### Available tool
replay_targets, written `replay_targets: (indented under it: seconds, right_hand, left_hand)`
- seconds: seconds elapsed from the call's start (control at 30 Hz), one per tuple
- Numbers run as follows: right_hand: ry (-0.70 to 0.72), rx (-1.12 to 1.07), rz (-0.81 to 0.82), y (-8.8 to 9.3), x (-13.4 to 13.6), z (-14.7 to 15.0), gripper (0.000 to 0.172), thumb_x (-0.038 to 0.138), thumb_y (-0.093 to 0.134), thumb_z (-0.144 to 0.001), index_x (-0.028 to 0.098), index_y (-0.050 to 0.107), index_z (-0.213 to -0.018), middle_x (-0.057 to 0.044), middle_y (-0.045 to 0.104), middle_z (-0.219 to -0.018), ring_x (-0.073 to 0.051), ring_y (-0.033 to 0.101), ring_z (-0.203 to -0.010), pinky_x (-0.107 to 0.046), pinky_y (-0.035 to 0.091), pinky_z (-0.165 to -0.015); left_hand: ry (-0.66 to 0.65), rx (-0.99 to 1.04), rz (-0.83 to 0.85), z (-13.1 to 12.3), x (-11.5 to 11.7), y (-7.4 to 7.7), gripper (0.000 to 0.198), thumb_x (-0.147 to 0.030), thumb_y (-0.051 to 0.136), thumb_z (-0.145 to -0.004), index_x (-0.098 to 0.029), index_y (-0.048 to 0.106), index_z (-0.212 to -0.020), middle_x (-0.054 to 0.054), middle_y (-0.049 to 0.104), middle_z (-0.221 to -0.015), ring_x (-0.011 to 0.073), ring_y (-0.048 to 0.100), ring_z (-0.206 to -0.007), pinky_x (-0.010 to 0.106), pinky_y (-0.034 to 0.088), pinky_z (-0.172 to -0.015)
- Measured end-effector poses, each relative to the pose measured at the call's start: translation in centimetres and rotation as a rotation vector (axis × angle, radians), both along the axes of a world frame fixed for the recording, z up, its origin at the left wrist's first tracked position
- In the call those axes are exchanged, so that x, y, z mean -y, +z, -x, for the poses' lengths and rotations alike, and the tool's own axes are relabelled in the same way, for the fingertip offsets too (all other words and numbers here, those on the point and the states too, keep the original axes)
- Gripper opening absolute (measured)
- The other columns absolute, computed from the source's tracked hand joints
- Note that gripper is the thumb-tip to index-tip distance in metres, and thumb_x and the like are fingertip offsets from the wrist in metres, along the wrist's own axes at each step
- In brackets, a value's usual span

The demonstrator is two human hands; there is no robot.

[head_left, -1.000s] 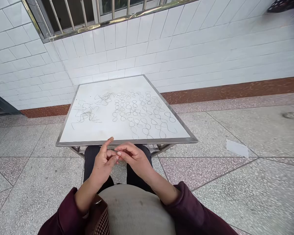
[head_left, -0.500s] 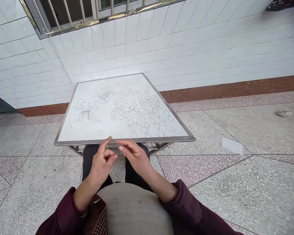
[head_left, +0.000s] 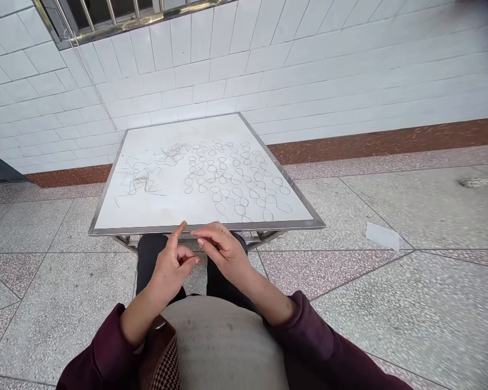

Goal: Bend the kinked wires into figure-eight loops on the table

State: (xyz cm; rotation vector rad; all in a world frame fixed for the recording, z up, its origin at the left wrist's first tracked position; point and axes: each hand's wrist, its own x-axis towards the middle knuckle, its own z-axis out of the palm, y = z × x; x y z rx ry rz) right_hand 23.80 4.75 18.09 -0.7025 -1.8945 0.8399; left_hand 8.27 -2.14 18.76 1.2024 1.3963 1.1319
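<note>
In front of the table edge, my left hand has its index finger raised, while thumb and middle finger pinch together. My right hand, close beside it, brings thumb and index finger together in a pinch. A thin wire seems to run between the fingertips, but it is barely visible. On the white table lie many wire pieces twisted into figure-eight loops, spread over the middle and right. Loose bent wires lie at the left, with another tangled pile farther back.
The table's metal rim is just beyond my hands, above my knees. A tiled wall with a barred window stands behind the table. A white strip lies on the speckled floor to the right.
My view has shifted slightly, so the table and wall sit a little higher. My left thumb has moved slightly right; both hands keep nearly the same pose.
</note>
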Motion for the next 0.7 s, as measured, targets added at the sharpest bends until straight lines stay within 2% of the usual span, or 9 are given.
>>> replay_targets:
  seconds: [0.2, 0.3, 0.43, 0.57, 0.7]
  right_hand:
    - [0.083, 0.008, -0.133, -0.9, -0.3, -0.5, 0.032, 0.014, 0.049, -0.096, 0.031, 0.071, -0.111, -0.004, 0.058, -0.095, -0.016, 0.06, -0.084, -0.028, 0.053, -0.065]
    - [0.125, 0.072, -0.159, -0.9, -0.3, -1.0, 0.027, 0.016, 0.053, -0.094, 0.031, 0.074, -0.104, -0.004, 0.059, -0.093, -0.017, 0.059, -0.083, -0.029, 0.052, -0.064]
    - [0.161, 0.205, -0.189, 0.1, -0.3, -1.5, 0.022, 0.022, 0.056, -0.093, 0.03, 0.075, -0.097, -0.004, 0.062, -0.089, -0.019, 0.058, -0.082, -0.031, 0.049, -0.064]
    - [0.205, 0.316, -0.259, 1.3, -0.3, -1.6, 0.027, 0.022, 0.049, -0.096, 0.029, 0.075, -0.09, -0.004, 0.061, -0.086, -0.018, 0.053, -0.075, -0.032, 0.047, -0.064]
    - [0.173, 0.342, -0.316, 1.6, -0.1, -1.3, 0.029, 0.02, 0.047, -0.098, 0.027, 0.073, -0.085, -0.004, 0.061, -0.086, -0.018, 0.051, -0.075, -0.032, 0.047, -0.066]
  left_hand:
    - [-0.052, 0.005, 0.004, 0.0, 0.3, 0.0, 0.084, -0.021, 0.066, -0.083, -0.026, 0.025, -0.155, -0.004, 0.068, -0.072, 0.0116, 0.057, -0.056, 0.024, 0.048, -0.059]
    - [-0.06, 0.005, 0.027, -0.1, 0.5, 0.2, 0.084, -0.02, 0.066, -0.082, -0.026, 0.025, -0.155, -0.004, 0.068, -0.072, 0.012, 0.057, -0.057, 0.025, 0.048, -0.059]
    - [-0.066, -0.009, 0.039, -0.2, 0.6, 0.3, 0.082, -0.02, 0.065, -0.083, -0.025, 0.027, -0.155, -0.003, 0.069, -0.073, 0.0121, 0.058, -0.057, 0.025, 0.049, -0.059]
    - [-0.077, -0.006, 0.022, -0.2, 0.5, 0.0, 0.075, -0.022, 0.065, -0.085, -0.025, 0.033, -0.152, -0.002, 0.069, -0.073, 0.0121, 0.057, -0.056, 0.026, 0.049, -0.059]
    - [-0.068, 0.03, 0.02, -0.4, 0.5, 0.1, 0.069, -0.025, 0.065, -0.085, -0.025, 0.038, -0.149, -0.003, 0.065, -0.071, 0.0123, 0.056, -0.057, 0.027, 0.051, -0.061]
